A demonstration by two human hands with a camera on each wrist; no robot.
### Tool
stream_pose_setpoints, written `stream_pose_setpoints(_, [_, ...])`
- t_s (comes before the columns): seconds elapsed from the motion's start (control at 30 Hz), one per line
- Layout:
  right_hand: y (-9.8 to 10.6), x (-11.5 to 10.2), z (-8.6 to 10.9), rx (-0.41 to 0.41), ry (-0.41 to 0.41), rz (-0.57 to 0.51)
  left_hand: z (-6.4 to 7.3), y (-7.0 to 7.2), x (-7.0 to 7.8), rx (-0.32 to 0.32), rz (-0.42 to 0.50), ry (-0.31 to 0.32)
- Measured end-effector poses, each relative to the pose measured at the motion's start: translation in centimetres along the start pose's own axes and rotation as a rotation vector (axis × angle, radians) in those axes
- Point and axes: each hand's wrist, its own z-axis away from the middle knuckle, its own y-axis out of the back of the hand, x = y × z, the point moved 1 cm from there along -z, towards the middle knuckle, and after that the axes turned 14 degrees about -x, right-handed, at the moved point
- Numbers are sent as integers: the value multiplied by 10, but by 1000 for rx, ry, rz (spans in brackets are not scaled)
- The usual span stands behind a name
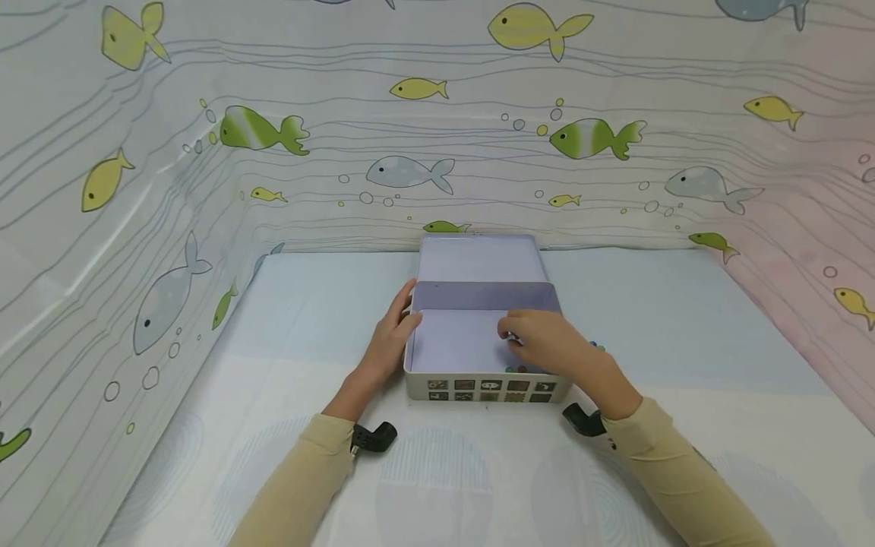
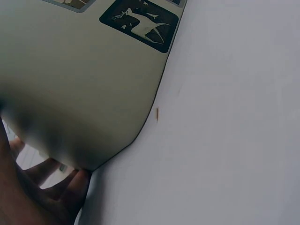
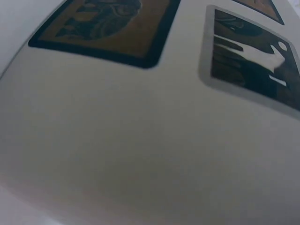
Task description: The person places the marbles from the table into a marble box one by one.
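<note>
An open tin box (image 1: pixel 488 386) stands on the table, its hinged lid (image 1: pixel 481 258) raised at the back; animal pictures line its pale front. My left hand (image 1: pixel 388 342) grips the box's left side, thumb at the rim and fingers along the outer wall. In the left wrist view, the fingers (image 2: pixel 75 190) touch the box near its corner. Over the box's right half, my right hand (image 1: pixel 547 342) has its fingertips bent together, pinching a small dark, shiny marble (image 1: pixel 512 336). Small coloured marbles (image 1: pixel 522 369) lie inside by the front wall. The right wrist view shows only the front wall (image 3: pixel 140 117).
Blue and green marbles (image 1: pixel 595 346) show just beyond my right wrist, right of the box. A pale patterned cloth (image 1: pixel 437 471) covers the table. Fish-printed sheeting (image 1: pixel 328 175) rises behind and at both sides.
</note>
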Motion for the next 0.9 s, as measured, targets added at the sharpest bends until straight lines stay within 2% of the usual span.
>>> stream_pose_setpoints(0.2, [0, -1, -1, -8, 3, -12, 1, 0, 0, -1, 1, -9])
stream_pose_setpoints(0.57, [-2, -3, -7, -75, 30, -37, 0, 1, 0, -15, 8, -11])
stream_pose_setpoints(0.63, [-2, -3, -7, -89, 31, -40, 2, 2, 6, -30, 14, -3])
stream_pose_setpoints(0.77, [-2, -4, -5, -119, 22, -57, 2, 1, 5, -38, 17, -4])
stream_pose_setpoints(0.9, [-1, -4, -4, -130, 17, -70, 0, 0, -2, -12, 3, -19])
